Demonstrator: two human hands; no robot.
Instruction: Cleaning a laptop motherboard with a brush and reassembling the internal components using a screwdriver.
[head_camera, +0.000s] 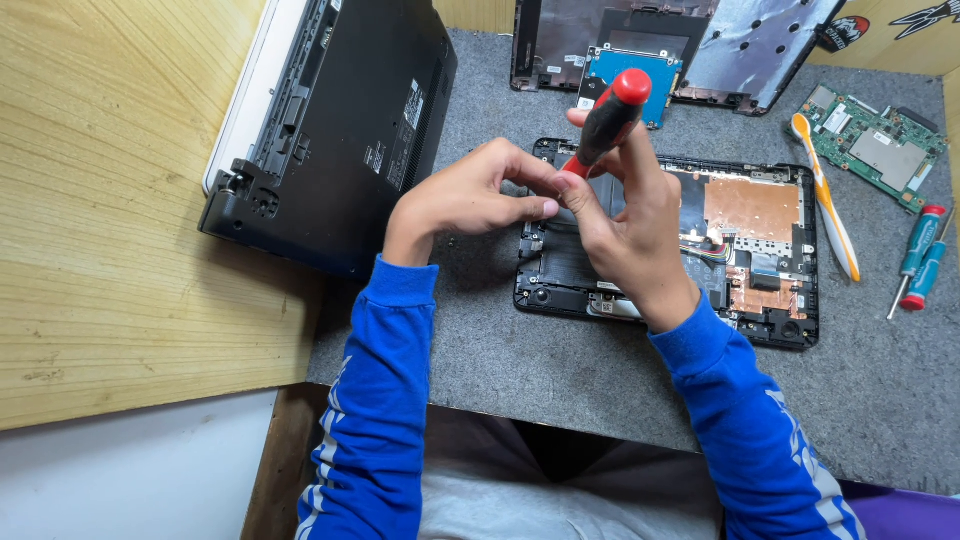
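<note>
My right hand (630, 225) grips a screwdriver (610, 115) with a black and red handle, held tilted above an opened laptop base (765, 250) whose copper shielding and cables are exposed. My left hand (470, 195) is pinched at the screwdriver's lower end, its fingertips touching the right hand's fingers. The screwdriver's tip is hidden behind the fingers. Both hands hover over the left half of the laptop base. Blue sleeves cover both forearms.
A closed black laptop (340, 120) lies upside down at the left on a grey mat (560, 360). A removed cover (700, 45) with a blue drive (630, 75) lies at the back. A green circuit board (880, 145), a white-orange toothbrush (830, 200) and two small screwdrivers (920, 260) lie right.
</note>
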